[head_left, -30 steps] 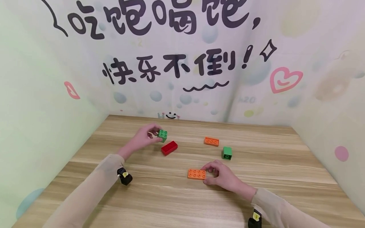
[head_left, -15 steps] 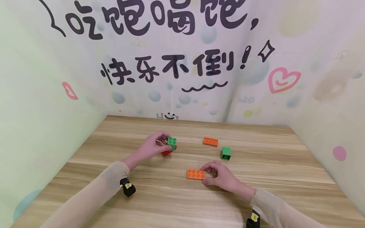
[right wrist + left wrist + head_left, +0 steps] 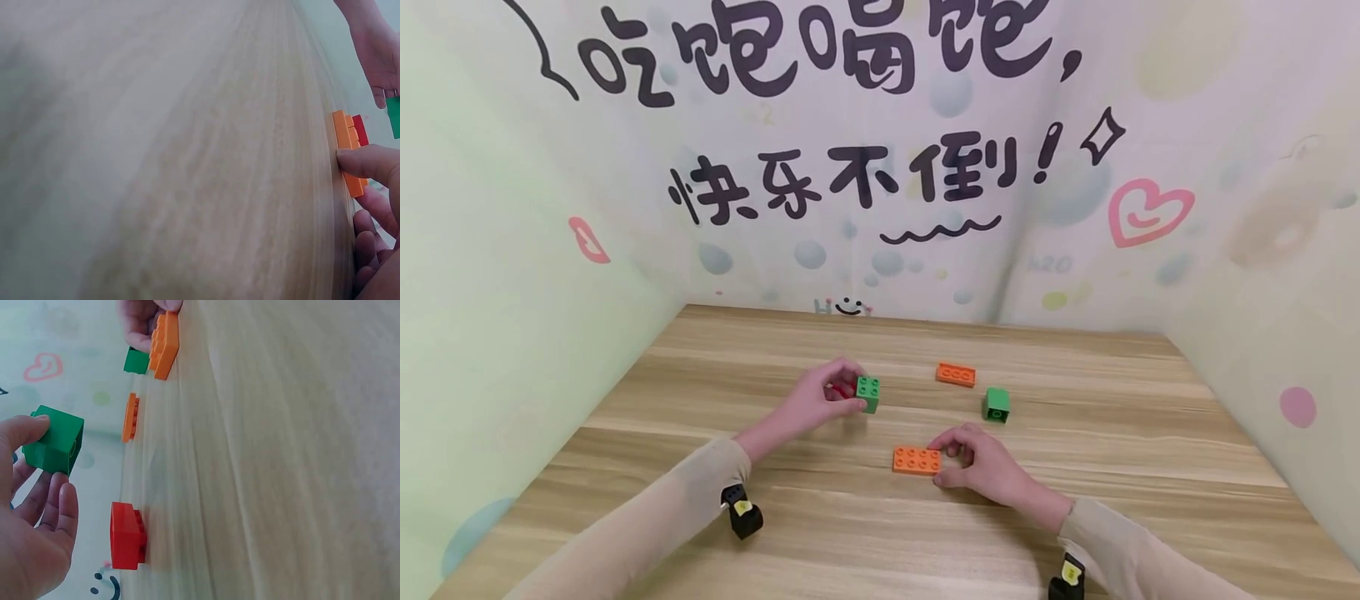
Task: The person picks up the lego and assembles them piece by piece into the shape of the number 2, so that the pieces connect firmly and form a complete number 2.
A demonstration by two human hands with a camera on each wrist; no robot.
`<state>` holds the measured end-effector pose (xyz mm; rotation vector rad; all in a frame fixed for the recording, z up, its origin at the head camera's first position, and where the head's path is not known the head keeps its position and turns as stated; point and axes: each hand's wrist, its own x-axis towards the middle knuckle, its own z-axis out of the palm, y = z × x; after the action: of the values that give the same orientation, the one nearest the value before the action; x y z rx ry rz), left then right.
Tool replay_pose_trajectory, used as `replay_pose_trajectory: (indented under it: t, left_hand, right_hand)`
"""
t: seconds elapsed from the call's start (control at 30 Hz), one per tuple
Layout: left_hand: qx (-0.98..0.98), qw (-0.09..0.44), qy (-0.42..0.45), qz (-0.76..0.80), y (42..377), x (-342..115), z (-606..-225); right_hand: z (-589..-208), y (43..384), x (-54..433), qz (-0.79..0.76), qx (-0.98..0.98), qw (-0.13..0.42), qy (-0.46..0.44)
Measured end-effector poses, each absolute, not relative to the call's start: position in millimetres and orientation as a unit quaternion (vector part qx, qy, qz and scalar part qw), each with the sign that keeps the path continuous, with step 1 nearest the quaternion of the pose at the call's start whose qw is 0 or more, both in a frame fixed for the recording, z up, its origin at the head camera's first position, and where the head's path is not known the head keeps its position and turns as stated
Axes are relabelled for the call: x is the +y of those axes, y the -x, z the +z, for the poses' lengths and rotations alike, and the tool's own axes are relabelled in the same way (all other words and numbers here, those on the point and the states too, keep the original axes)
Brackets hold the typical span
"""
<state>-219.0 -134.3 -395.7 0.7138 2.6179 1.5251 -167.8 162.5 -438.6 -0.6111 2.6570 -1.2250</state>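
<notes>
Slippage is the nearest worry: the right hand (image 3: 992, 467) rests low on the tabletop (image 3: 850, 533) with thumb and fingertips curled against the right end of the near orange plate (image 3: 917, 459), and the right wrist view shows only the thumb tip (image 3: 359, 161) pressed on the plate's edge, so a light hold like that could let the flat piece skate sideways if anything is pushed down onto it. Farther in, the left hand (image 3: 820, 400) pinches the green square brick (image 3: 868, 393) between thumb and fingers and holds it clear of the wood; the left wrist view shows the brick (image 3: 53, 439) gripped only near one corner, the other fingers loosely spread, and such a shallow pinch could, in my judgement, let it twist or drop. Directly under that hand lies the red brick (image 3: 128, 535), almost hidden from the head camera, and a knuckle or a falling brick could knock it along the tabletop. Beyond and to the right sit a second green brick (image 3: 997, 403) and a far orange plate (image 3: 956, 374), well apart from both hands, and out of harm unless an arm sweeps wide.
</notes>
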Motion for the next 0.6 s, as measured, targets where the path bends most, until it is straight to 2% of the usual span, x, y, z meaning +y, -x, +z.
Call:
replay_pose_trajectory:
  t: [0.3,0.6]
  left_hand:
    - [0.828,0.034,-0.252,0.499,207.7,-123.2,-398.6]
    - [0.823,0.066,-0.234,0.513,198.3,-112.6,-409.7]
  right_hand:
    - [-438.7,166.4,160.9,-0.414,0.886,0.079,0.193]
    - [-438.6,167.7,161.1,-0.412,0.886,0.079,0.197]
